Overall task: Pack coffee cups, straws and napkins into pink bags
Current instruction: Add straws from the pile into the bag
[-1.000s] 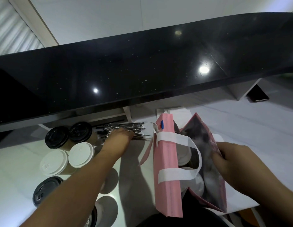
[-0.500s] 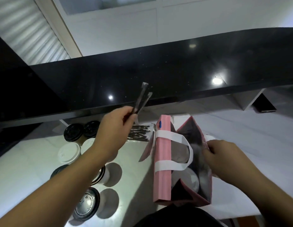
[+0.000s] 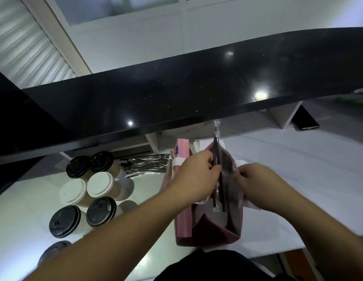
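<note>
Left hand (image 3: 196, 175) fingers pinch wrapped straws (image 3: 217, 155) over the pink bag (image 3: 183, 224) — right hand (image 3: 255, 179) pinches its rim, contents mostly hidden.

no readable text, embossed marks on black cup lids (image 3: 101, 208) too blurred

What you can't make out

Your left hand (image 3: 198, 175) covers the middle of the straws (image 3: 217, 155); their lower ends blur inside the pink bag (image 3: 183, 224). One dark-lidded cup (image 3: 53, 251) lies half behind your forearm.
</note>
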Demonstrator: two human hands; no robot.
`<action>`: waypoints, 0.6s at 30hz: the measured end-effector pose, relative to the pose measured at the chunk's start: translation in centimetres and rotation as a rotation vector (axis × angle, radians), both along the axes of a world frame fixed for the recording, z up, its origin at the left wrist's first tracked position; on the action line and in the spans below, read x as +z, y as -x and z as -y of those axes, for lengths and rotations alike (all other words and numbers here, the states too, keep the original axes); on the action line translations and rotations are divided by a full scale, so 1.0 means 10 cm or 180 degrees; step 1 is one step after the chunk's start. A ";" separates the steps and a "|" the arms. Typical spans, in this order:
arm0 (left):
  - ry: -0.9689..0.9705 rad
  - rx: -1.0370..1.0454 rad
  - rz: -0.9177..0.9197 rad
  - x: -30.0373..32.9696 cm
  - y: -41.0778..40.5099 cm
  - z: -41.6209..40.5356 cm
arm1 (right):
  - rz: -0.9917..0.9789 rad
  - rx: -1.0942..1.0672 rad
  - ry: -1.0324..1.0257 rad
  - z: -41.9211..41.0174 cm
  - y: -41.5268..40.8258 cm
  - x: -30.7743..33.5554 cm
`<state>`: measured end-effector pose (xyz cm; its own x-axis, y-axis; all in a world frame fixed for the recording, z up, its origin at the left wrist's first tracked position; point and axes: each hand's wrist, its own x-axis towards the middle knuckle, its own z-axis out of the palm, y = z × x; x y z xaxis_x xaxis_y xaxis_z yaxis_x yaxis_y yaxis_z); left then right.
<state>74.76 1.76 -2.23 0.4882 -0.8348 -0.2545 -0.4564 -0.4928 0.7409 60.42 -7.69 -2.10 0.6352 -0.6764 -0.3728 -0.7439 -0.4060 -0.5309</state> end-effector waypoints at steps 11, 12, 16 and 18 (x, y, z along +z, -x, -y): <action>-0.1503 -0.0125 -0.0818 -0.45 0.13 0.27 | 0.0034 -0.0134 -0.0034 -0.03 -0.04 0.00; -0.1533 -0.0023 -0.1034 -0.46 0.12 0.27 | 0.0032 -0.0142 -0.0044 -0.03 -0.04 0.00; -0.1504 0.0069 -0.1359 -0.39 0.09 0.25 | 0.0027 -0.0165 -0.0024 -0.03 -0.02 -0.02; -0.1471 -0.0118 -0.1042 -0.32 0.05 0.23 | 0.0008 -0.0193 0.0006 -0.03 -0.02 -0.02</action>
<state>74.23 -0.56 -5.39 0.2948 -0.6158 -0.7307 -0.2623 -0.7874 0.5578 60.64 -7.35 -2.34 0.5941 -0.7143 -0.3700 -0.7658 -0.3613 -0.5320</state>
